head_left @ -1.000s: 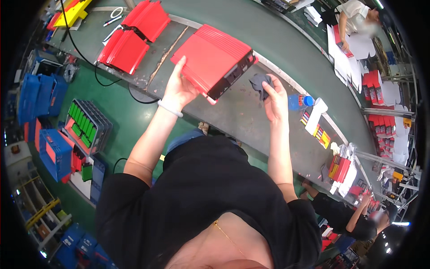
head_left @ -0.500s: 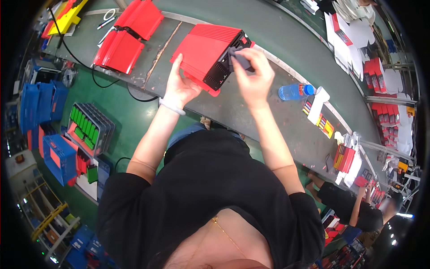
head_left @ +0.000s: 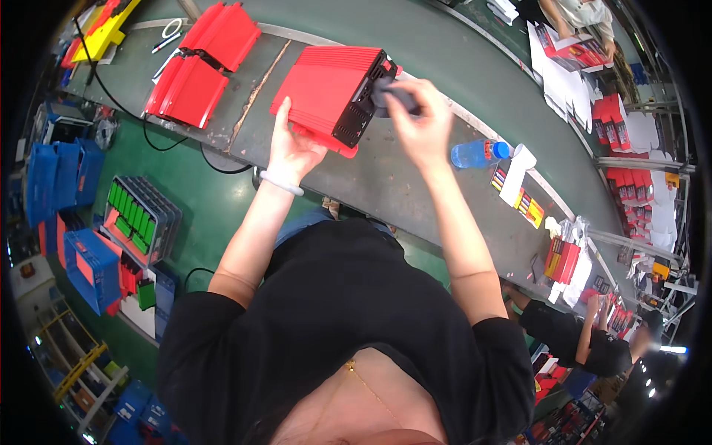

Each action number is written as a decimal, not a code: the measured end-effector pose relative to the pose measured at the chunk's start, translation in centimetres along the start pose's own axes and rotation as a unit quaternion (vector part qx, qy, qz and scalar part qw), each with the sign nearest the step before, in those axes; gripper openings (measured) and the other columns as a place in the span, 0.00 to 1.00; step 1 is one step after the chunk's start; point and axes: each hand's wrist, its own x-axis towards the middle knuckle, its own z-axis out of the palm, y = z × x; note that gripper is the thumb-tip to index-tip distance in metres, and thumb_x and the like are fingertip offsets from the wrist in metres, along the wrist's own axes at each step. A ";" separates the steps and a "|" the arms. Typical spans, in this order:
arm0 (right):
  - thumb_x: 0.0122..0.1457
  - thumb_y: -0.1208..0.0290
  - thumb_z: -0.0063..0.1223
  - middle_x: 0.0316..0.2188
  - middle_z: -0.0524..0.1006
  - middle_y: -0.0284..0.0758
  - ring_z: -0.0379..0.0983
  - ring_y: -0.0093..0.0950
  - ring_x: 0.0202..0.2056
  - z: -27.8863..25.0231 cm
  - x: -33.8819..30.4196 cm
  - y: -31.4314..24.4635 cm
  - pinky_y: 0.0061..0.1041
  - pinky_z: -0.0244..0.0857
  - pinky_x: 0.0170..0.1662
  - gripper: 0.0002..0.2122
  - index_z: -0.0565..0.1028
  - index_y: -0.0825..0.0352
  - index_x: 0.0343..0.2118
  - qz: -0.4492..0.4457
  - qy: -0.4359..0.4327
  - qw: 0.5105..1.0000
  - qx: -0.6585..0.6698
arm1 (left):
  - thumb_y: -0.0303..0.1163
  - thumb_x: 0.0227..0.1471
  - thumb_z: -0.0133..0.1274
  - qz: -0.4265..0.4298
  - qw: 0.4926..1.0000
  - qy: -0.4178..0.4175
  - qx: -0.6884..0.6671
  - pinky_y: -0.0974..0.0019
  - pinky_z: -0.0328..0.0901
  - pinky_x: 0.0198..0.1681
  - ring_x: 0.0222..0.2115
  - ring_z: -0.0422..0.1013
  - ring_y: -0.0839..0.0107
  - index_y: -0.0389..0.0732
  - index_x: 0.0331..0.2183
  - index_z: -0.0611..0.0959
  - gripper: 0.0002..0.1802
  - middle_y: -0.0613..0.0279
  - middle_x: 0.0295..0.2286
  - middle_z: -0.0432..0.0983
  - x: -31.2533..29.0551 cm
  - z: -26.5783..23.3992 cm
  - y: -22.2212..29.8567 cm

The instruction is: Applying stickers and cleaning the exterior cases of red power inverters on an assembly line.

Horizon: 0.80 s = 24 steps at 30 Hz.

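A red ribbed device case with a black slotted end panel is tilted above the workbench. My left hand grips its near left side, thumb on the top face and fingers underneath. Pinched in my right hand is a dark grey cloth, pressed against the far part of the black panel. The cloth covers some of that panel and hides my fingertips in part.
Two red cases rest on the bench at left, near a black cable. To the right are a blue-capped bottle, a paper roll and colored labels. Co-workers' arms show farther off.
My right hand stays at the black panel with the cloth, which has shifted slightly. The whole view has moved a little. At the upper right, another person now handles a printed box.
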 end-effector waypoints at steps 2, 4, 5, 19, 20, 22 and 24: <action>0.46 0.79 0.60 0.27 0.76 0.37 0.75 0.32 0.27 1.4 -0.6 0.0 0.24 0.67 0.28 0.06 0.75 0.68 0.28 -0.061 0.009 0.998 -0.023 | 0.48 0.45 0.61 -0.016 1.000 -0.015 0.007 0.53 0.58 0.57 0.49 0.67 0.61 0.42 0.49 0.72 0.33 0.60 0.48 0.71 0.2 0.1 -0.3; 0.45 0.82 0.59 0.27 0.76 0.37 0.73 0.27 0.26 1.9 -2.6 0.4 0.18 0.65 0.26 0.06 0.76 0.69 0.28 -0.042 -0.008 0.999 -0.020 | 0.48 0.44 0.61 0.016 1.000 -0.007 0.017 0.53 0.58 0.57 0.49 0.67 0.61 0.42 0.49 0.72 0.33 0.60 0.48 0.71 0.2 0.2 -0.5; 0.46 0.82 0.59 0.27 0.76 0.37 0.73 0.27 0.26 1.8 -3.8 0.8 0.18 0.65 0.26 0.05 0.76 0.69 0.27 -0.042 -0.041 0.998 -0.032 | 0.48 0.44 0.62 0.022 1.000 -0.014 0.017 0.53 0.58 0.57 0.49 0.67 0.61 0.42 0.49 0.73 0.33 0.60 0.48 0.71 0.3 0.2 -0.4; 0.57 0.74 0.52 0.37 0.75 0.38 0.72 0.30 0.40 -21.8 -7.1 14.2 0.27 0.66 0.44 0.07 0.78 0.66 0.37 0.111 0.288 0.915 -0.261 | 0.47 0.40 0.66 -0.032 0.998 -0.009 0.045 0.51 0.57 0.58 0.51 0.64 0.58 0.39 0.52 0.67 0.41 0.55 0.50 0.67 0.4 -0.3 -2.4; 0.57 0.75 0.51 0.38 0.75 0.39 0.72 0.32 0.41 -22.0 -7.2 14.7 0.28 0.66 0.44 0.08 0.78 0.66 0.39 0.100 0.246 0.925 -0.270 | 0.47 0.40 0.66 -0.033 0.998 0.005 0.044 0.52 0.58 0.58 0.51 0.65 0.59 0.39 0.51 0.68 0.40 0.56 0.49 0.69 0.5 -0.3 -3.0; 0.57 0.74 0.50 0.41 0.73 0.41 0.71 0.38 0.43 -21.2 -7.3 15.4 0.31 0.65 0.46 0.09 0.76 0.64 0.40 0.063 0.161 0.933 -0.317 | 0.46 0.40 0.66 -0.027 0.998 -0.006 0.055 0.53 0.59 0.57 0.50 0.66 0.59 0.39 0.50 0.68 0.40 0.56 0.48 0.69 0.4 -0.6 -4.4; 0.56 0.72 0.52 0.41 0.73 0.42 0.71 0.41 0.43 -19.4 -7.6 15.8 0.34 0.66 0.45 0.11 0.74 0.68 0.41 0.043 0.046 0.919 -0.390 | 0.46 0.40 0.66 -0.052 0.998 0.006 0.026 0.55 0.60 0.56 0.48 0.68 0.61 0.39 0.49 0.71 0.37 0.58 0.47 0.71 0.4 -0.9 -5.3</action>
